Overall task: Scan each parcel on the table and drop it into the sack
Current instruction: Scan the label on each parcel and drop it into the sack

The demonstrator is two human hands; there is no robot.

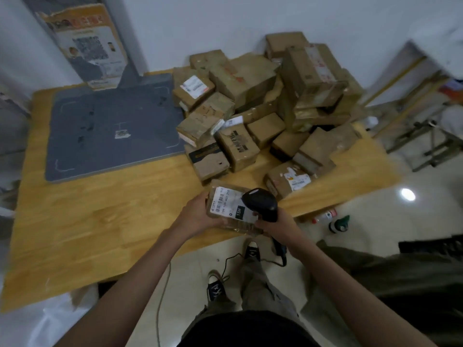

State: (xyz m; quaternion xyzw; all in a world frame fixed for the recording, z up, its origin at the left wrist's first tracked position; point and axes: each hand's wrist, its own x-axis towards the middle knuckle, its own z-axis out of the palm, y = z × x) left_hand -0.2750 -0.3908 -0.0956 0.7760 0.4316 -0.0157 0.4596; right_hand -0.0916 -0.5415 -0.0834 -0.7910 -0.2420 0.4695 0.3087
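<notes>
My left hand (200, 211) grasps a taped parcel (231, 211) over the table (100, 209) edge; my right hand (273, 221) clenches a black barcode scanner (260, 202) over its label (226, 202). Brown parcels (263, 108) heap behind.

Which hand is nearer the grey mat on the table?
Left. The left hand holds the labelled brown parcel nearest the grey mat; the right hand, gripping the black scanner, sits farther right.
</notes>
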